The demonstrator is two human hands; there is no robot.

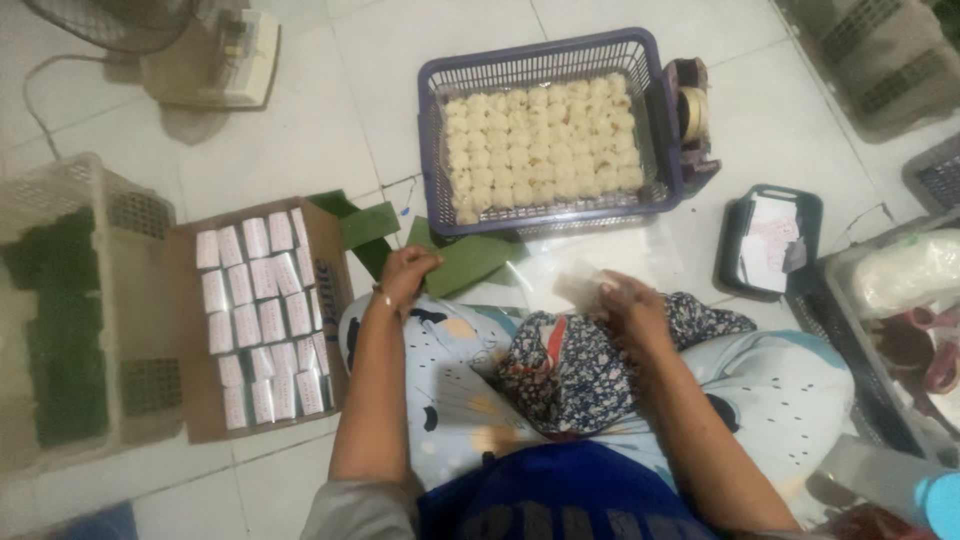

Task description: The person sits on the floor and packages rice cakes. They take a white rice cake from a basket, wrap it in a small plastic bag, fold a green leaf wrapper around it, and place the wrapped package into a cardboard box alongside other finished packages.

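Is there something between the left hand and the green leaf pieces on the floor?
Nothing visible is between them. The left hand already rests on the edge of the flat green leaf pieces, which lie on the white tiled floor in front of the purple plastic basket of pale round cakes.

One head-worn camera looks steeply down, close over the lap and tiled floor (300, 130).

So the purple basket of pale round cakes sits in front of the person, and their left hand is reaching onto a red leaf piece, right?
Not quite: the leaf piece under the left hand is green, not red, as the head view shows. The rest holds: the purple basket of pale round cakes sits in front of the person.
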